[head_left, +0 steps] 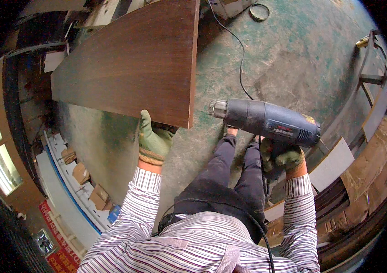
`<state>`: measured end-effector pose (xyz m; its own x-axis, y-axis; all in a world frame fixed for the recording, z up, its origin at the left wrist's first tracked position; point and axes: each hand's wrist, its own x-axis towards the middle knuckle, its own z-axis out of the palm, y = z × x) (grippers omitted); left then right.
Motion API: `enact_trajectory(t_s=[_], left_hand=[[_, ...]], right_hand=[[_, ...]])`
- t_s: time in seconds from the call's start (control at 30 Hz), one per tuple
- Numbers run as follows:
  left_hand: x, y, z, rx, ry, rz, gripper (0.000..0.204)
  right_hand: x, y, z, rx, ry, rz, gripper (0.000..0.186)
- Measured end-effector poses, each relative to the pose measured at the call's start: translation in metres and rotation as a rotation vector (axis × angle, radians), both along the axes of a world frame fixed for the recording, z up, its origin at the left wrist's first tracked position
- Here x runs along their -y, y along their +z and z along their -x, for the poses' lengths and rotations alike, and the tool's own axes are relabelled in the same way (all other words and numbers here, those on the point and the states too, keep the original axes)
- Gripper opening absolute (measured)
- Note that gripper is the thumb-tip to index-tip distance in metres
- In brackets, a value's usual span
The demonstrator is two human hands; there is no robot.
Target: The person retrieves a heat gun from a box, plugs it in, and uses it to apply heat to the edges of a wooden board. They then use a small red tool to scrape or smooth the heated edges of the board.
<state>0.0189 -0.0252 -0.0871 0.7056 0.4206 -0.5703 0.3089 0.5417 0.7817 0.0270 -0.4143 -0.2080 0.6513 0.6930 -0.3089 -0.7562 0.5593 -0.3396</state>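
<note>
My right hand [285, 157], in a green knitted glove, is wrapped round the handle of a dark heat gun [266, 120]. Its metal nozzle points left, toward the near right corner of a brown wood-grain board [134, 59], with a gap between them. At the board's near edge is my left hand [155, 139], gloved too. That thumb reaches up at the edge while the fingers curl beneath and are mostly hidden by the board. Whether the heat gun is running cannot be seen.
A black power cord [242, 68] runs over the worn green floor [302, 50]. To the right lean a metal frame [368, 79], pale panels [334, 164] and brown cardboard [366, 173]. On the left, a white shelf [64, 182] carries small cardboard pieces. A ring-shaped roll [259, 12] lies far off.
</note>
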Motion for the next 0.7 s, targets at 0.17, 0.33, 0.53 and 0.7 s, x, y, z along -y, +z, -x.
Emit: enact_trajectory(t_s=[0.17,0.33,0.53,0.7], left_hand=[[0.002,0.002,-0.002,-0.025,0.013,-0.029,0.077],[0.005,0.003,-0.003,0.0,0.004,-0.032,0.08],[0.007,0.005,-0.004,0.011,0.019,-0.01,0.071],[0.008,0.004,-0.006,0.006,0.013,-0.042,0.077]], right_hand=[[-0.001,0.0,-0.002,0.045,0.032,-0.024,0.066],[0.005,-0.002,-0.005,0.011,0.135,-0.078,0.083],[0.0,0.01,-0.002,0.016,0.091,-0.104,0.081],[-0.007,0.024,0.005,-0.019,-0.025,-0.055,0.066]])
